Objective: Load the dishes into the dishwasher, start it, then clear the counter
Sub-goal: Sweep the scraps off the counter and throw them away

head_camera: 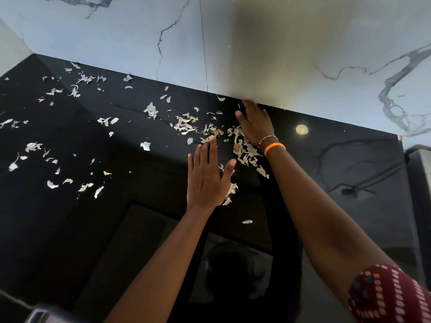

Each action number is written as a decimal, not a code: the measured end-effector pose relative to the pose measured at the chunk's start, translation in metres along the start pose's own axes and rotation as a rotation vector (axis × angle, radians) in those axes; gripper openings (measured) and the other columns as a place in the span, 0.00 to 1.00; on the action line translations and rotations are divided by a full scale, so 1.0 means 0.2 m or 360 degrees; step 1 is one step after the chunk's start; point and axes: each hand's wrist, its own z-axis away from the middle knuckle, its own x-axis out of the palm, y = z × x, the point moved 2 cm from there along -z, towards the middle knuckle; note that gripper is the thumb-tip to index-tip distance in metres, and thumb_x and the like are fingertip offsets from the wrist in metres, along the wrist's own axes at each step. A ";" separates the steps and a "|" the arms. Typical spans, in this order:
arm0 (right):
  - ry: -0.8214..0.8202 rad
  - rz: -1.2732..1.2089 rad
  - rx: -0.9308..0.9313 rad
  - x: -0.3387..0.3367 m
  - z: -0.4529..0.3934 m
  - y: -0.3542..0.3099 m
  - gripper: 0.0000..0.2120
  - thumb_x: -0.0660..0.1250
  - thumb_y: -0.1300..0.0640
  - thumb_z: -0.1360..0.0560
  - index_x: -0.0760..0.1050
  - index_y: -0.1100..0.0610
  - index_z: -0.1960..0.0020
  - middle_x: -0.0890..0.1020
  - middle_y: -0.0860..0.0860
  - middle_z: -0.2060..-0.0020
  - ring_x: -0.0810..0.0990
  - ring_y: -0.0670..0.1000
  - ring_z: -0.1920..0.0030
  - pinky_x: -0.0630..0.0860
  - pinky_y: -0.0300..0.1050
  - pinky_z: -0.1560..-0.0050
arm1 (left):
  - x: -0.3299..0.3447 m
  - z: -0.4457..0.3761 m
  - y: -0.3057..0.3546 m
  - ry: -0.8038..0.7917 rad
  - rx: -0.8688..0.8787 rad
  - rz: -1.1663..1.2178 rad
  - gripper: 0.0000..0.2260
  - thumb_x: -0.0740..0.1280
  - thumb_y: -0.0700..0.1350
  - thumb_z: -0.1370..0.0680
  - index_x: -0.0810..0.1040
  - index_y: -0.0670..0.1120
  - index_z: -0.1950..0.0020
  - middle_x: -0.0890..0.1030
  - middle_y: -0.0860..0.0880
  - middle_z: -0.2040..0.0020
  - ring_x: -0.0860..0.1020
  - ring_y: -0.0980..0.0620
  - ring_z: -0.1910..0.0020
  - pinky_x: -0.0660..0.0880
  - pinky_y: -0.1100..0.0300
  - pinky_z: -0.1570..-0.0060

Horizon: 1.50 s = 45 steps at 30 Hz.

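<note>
Pale garlic peels (184,123) lie scattered over a glossy black counter (338,164). A denser heap of peels (247,152) sits between my two hands. My right hand (255,122) lies flat with straight fingers at the back of the counter, against the marble wall, beside that heap. It wears an orange band and a bead bracelet at the wrist. My left hand (207,176) is flat too, fingers spread, on the near side of the heap, partly covering some peels. Neither hand holds anything.
A white marble backsplash (303,54) rises behind the counter. More peels (53,184) are strewn far to the left. A single peel (247,221) lies near the front. A dark appliance edge (419,159) stands at the right.
</note>
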 end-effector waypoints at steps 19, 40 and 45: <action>-0.0372 -0.1160 -0.0236 -0.08 0.28 -0.06 0.19 0.54 0.54 0.21 0.75 0.62 0.39 0.78 0.56 0.40 0.75 0.51 0.37 0.66 0.49 0.32 | -0.01 0.00 0.00 0.0062 0.0034 0.0115 0.35 0.39 0.65 0.24 0.49 0.48 0.23 0.57 0.46 0.24 0.54 0.48 0.24 0.48 0.50 0.26; -0.0079 0.0293 0.0118 0.06 1.12 -0.14 0.43 0.54 0.35 0.25 0.42 0.61 0.24 0.45 0.56 0.24 0.42 0.55 0.24 0.42 0.49 0.25 | -0.16 0.31 -0.12 0.0167 -0.0223 0.1419 0.26 0.49 0.56 0.20 0.58 0.45 0.25 0.65 0.47 0.27 0.64 0.59 0.32 0.61 0.64 0.35; 0.0021 0.0406 0.0132 0.17 1.14 -0.25 0.40 0.49 0.36 0.23 0.39 0.61 0.25 0.45 0.57 0.24 0.42 0.55 0.24 0.42 0.50 0.25 | -0.22 0.33 -0.21 0.0164 -0.0173 0.1130 0.26 0.49 0.57 0.19 0.58 0.45 0.25 0.65 0.46 0.27 0.63 0.55 0.30 0.61 0.58 0.32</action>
